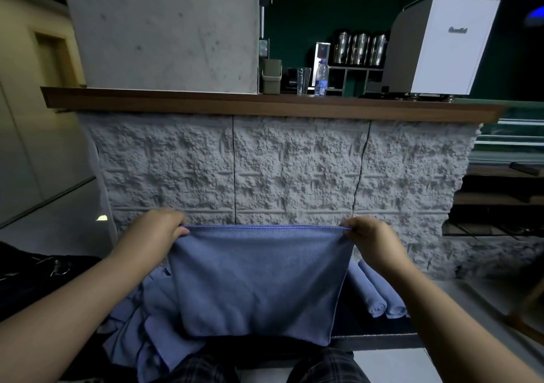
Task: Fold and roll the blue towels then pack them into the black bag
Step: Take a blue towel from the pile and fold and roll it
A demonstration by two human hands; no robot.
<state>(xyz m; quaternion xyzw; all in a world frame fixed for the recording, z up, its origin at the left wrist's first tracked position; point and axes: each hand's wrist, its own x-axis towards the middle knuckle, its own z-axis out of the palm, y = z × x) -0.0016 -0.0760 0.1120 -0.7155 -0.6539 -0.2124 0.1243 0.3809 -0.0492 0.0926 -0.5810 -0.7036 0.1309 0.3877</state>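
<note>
Soft, light blue microfibre towel [256,282] hanging limp above the dark bench's [376,331] middle, top corners pinched by left hand [157,232] and right hand [369,238]; likely floppy, best gripped at hemmed corners.

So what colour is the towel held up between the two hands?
Blue, a muted periwinkle shade, plain with no pattern; the towel shows best in the head view.

Dim indoor light, wide-angle bowing at edges, blurred corners, soft focus
</note>
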